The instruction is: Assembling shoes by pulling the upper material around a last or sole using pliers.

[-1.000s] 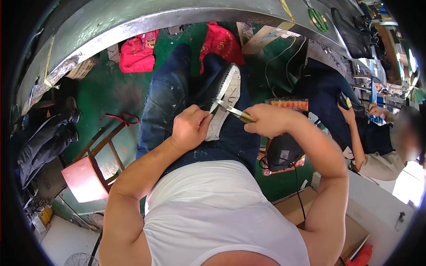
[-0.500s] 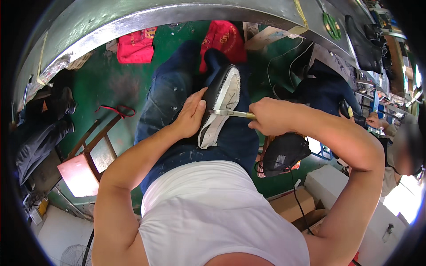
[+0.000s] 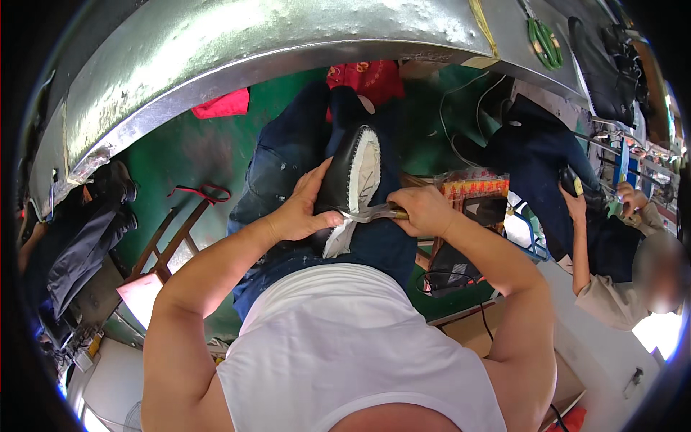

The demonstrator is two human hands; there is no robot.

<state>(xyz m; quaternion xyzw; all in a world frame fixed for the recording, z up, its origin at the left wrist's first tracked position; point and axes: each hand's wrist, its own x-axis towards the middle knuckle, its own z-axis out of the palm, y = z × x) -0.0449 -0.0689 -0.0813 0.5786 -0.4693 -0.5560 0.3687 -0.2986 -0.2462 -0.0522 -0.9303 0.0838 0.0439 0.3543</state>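
A black shoe lies sole up across my thighs, its toe pointing away from me. The pale bottom has no outsole on it, and a jagged, pleated edge of upper runs around the rim. My left hand grips the shoe's left side, fingers along the black upper and thumb pressed at the edge near the middle. In my right hand are metal lasting pliers, held by the handles. Their jaws meet the left rim of the shoe, beside my left thumb. The heel end is partly covered by my hand.
A metal bench edge curves across the far side, with green-handled scissors and black shoes on it. On the left stands a wooden stool. A black bag lies at right. Another person's arm holds a shoe nearby.
The pliers have turned and their jaws have come to the shoe's left rim. My left thumb has moved down to that edge. My right elbow has drawn in, and the view has shifted.
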